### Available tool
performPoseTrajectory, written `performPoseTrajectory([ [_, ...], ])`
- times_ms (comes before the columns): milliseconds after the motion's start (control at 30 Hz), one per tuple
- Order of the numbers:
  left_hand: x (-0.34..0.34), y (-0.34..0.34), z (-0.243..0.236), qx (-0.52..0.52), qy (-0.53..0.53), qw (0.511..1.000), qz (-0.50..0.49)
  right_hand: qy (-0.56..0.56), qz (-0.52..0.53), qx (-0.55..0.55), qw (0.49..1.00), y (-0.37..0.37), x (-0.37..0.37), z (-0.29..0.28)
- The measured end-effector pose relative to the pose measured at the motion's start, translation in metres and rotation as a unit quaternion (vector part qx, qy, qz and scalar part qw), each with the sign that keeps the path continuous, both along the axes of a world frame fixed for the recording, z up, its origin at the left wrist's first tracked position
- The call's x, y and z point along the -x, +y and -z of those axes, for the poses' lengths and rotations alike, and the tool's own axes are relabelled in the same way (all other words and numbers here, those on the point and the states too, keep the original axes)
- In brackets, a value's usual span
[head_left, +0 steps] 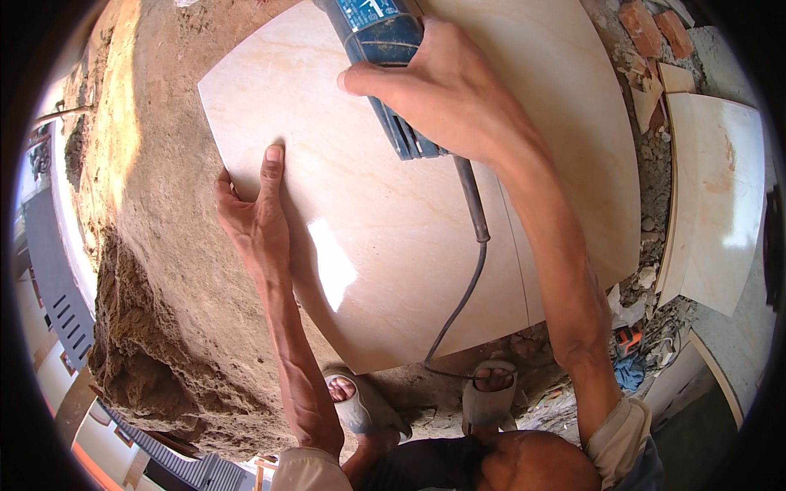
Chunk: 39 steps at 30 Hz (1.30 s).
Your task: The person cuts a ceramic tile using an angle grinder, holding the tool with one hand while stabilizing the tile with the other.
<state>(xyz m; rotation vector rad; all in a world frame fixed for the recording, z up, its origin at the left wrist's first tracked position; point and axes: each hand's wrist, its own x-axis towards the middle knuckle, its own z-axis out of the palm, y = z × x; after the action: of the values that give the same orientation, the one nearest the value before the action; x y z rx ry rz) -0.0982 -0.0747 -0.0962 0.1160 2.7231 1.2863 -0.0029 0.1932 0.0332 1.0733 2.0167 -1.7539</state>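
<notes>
Blue cylindrical corded power tool (378, 42): above glossy cream tile (393, 245), long axis far-left to near-right | our nearer right fingers (367, 80): wrapped round it | our left fingers (272, 168): pinching tile's left edge

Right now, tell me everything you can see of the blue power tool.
The power tool has a dusty, blue, plastic-looking body with a label, slots near its closer end and a dark cord leaving there. It slants over the pale tile; contact unclear. The right hand grips it, thumb across the body. The picture's top edge cuts off its far end.
</notes>
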Motion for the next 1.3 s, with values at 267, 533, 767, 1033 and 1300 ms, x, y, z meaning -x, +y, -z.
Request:
performPoseTrajectory([
  [267,0.000,0.000,0.001,0.007,-0.001,1.000,0.000,-0.006,0.001,-0.006,1.000,0.000,-0.003,0.001],
  [533,-0.002,0.004,-0.002,0.008,-0.003,1.000,-0.006,-0.002,-0.003,-0.016,1.000,-0.003,-0.009,-0.001],
  [767,-0.004,0.006,-0.005,0.012,-0.003,1.000,-0.008,0.008,0.025,-0.036,0.999,-0.007,-0.012,-0.006],
  [1033,-0.006,0.009,-0.005,0.040,0.021,0.999,0.002,0.083,0.026,-0.078,0.993,-0.015,-0.022,0.032],
  [1300,-0.003,0.005,-0.003,0.040,0.021,0.999,-0.006,0.127,0.033,-0.097,0.987,-0.020,-0.025,0.051],
])
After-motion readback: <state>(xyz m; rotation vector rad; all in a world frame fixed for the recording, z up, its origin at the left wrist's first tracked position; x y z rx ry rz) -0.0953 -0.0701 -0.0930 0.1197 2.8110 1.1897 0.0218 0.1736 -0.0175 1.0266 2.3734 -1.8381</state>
